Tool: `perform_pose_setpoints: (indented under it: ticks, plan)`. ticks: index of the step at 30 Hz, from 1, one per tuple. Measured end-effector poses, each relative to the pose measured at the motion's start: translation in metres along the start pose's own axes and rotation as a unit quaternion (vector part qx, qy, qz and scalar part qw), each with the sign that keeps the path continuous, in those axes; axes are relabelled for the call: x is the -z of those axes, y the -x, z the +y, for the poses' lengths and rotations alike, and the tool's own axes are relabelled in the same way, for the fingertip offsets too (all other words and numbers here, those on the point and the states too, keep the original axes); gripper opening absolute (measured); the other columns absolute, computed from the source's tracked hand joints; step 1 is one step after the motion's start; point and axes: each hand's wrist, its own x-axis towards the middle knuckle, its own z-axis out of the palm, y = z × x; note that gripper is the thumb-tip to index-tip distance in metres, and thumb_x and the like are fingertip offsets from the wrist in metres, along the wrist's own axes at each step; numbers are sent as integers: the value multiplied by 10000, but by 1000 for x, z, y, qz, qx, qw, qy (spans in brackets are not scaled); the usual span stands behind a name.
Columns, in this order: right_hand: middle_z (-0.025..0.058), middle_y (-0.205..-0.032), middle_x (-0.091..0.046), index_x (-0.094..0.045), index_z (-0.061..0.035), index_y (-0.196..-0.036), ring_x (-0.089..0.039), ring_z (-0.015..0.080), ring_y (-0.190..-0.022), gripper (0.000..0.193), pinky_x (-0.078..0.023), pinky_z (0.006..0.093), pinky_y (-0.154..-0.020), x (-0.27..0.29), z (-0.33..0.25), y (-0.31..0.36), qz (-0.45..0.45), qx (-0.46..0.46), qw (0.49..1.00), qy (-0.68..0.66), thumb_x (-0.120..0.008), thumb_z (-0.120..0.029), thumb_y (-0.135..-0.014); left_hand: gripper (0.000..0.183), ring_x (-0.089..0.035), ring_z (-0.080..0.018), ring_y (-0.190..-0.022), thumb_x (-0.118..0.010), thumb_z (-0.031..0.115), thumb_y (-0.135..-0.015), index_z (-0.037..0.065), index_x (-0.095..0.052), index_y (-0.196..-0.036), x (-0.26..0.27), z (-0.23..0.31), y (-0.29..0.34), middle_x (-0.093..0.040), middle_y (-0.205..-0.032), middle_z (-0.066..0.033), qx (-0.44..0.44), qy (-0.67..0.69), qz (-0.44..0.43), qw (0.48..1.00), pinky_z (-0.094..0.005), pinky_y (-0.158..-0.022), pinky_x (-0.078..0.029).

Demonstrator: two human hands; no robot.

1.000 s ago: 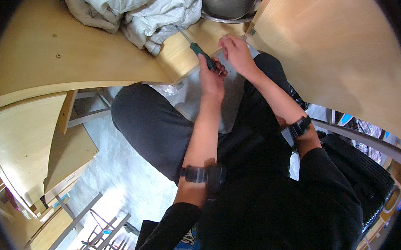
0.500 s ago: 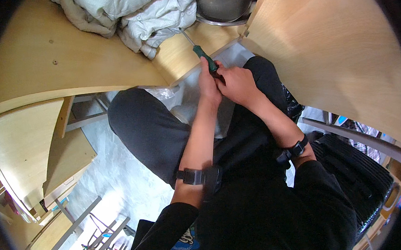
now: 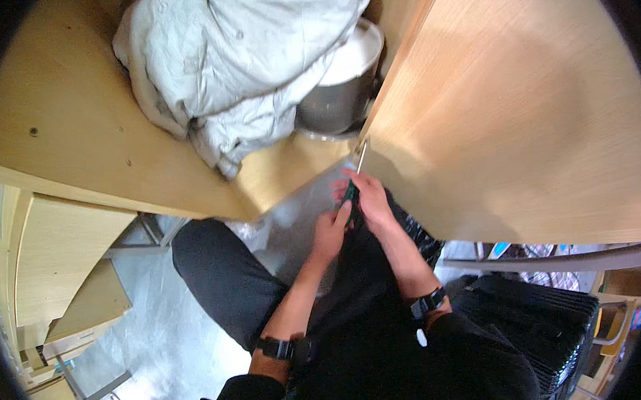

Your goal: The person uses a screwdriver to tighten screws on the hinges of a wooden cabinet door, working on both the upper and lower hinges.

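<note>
A screwdriver with a dark green handle (image 3: 350, 192) and a thin metal shaft points up and slightly right. Its tip is at or close to a small metal hinge (image 3: 358, 150), where the door panel (image 3: 507, 105) meets the cabinet; contact cannot be made out. My right hand (image 3: 373, 202) has its fingers round the upper handle and the base of the shaft. Lower down, my left hand (image 3: 330, 233) grips the handle's end, thumb along it. Both hands partly hide the handle.
Inside the cabinet lie a bundled white quilt (image 3: 243, 49) and a dark pot (image 3: 332, 106) with a pale top. The cabinet's left panel (image 3: 71, 143) rises beside them. A black ribbed suitcase (image 3: 523, 327) stands at right below a grey metal bar (image 3: 562, 259).
The screwdriver has swung from pointing up-left toward the quilt to the hinge at right. My right hand has moved up to the shaft's base. The view has shifted, showing more of the cabinet.
</note>
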Motion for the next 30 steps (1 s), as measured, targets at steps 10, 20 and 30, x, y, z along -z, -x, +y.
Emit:
perform_pose_setpoints:
  ticks: [10,20,30]
  plan:
    - [78,-710,-537,-516,-21,-1029,-539,193,-555,233,-445,300,-521,-37,-96,58,-3,89,990,-107,-428,-214,-935,259,-337,-92,-466,-441,211,-944,7,-531,-1076,12,58,28,-453,-642,-11,83,368,-194,906,-234,-424,-274]
    - [49,-677,-513,-543,-16,-1015,-477,148,-509,273,-398,279,-471,-32,-107,65,14,91,989,-120,-468,-248,-893,487,-576,-177,-900,-485,-13,-843,27,-380,-1317,31,81,45,-590,-1086,-98,108,498,-246,824,-327,-857,-462]
    - [36,-693,-484,-520,-67,-981,-434,118,-528,200,-367,253,-473,-28,-58,72,12,-40,995,-88,-460,-237,-895,255,-559,-262,-924,-600,117,-795,6,-519,-1009,180,291,192,-571,-939,-150,-314,218,-92,919,-367,-810,-467]
